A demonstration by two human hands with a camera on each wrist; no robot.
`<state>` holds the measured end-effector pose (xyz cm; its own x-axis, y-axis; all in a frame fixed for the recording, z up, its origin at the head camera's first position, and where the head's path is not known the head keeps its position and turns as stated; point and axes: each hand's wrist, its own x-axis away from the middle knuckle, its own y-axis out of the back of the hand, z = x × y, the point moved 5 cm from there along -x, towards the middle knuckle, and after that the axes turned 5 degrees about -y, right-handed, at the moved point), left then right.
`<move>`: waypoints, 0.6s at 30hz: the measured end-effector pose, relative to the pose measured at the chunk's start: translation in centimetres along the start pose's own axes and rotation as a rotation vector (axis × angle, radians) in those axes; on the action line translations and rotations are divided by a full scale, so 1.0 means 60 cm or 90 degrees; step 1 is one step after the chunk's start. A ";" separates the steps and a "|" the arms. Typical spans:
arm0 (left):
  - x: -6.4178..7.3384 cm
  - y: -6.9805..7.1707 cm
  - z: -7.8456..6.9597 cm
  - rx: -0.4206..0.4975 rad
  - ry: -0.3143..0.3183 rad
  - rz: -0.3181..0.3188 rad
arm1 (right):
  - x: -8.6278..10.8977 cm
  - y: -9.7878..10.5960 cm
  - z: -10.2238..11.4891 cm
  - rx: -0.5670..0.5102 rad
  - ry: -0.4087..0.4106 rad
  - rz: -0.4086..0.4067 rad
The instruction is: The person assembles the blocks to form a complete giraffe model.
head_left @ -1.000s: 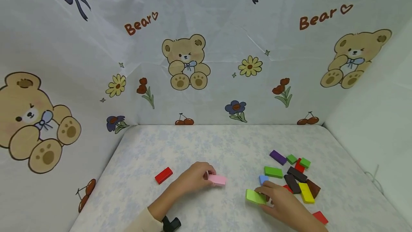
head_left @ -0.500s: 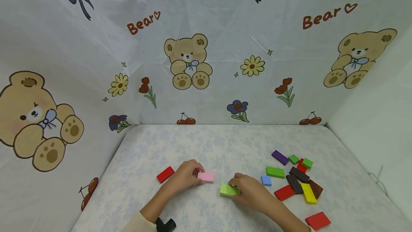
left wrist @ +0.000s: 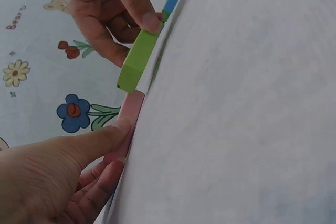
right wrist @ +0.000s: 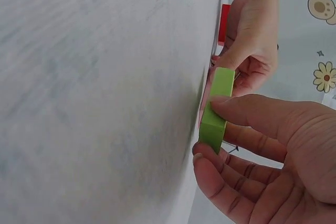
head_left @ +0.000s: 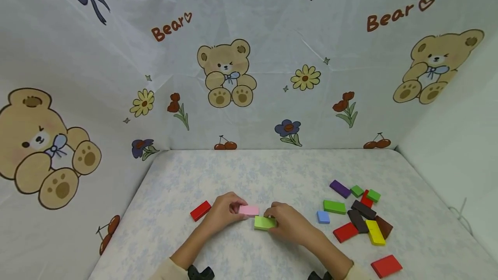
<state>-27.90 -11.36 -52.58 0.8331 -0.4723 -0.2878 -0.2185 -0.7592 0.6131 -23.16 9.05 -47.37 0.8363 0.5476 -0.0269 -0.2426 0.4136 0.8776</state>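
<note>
Right grip [head_left: 289, 224] pinches a lime block [head_left: 263, 223] by its right end, while the left grip [head_left: 223, 210] holds a pink block [head_left: 250, 211] by its left end, just beyond and left of the lime one. Close to the left grip, a red block [head_left: 200, 211] lies on the surface [head_left: 186, 176]. Well to the right lie a small blue block [head_left: 323, 217], a purple block [head_left: 340, 189] and a yellow block [head_left: 375, 232] beside a brown one.

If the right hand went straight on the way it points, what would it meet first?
Probably the pink rectangular block the left hand pinches, just beyond the light green rectangular block in the right hand. Depth is unclear; it might pass over.
</note>
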 end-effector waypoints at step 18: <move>0.002 -0.004 0.026 0.134 0.020 -0.035 | -0.002 0.007 -0.037 -0.110 -0.128 0.013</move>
<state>-28.56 -11.92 -53.88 0.8612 -0.4162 -0.2919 -0.2708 -0.8616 0.4294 -24.44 10.77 -48.05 0.9071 0.4085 0.1015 -0.3268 0.5317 0.7813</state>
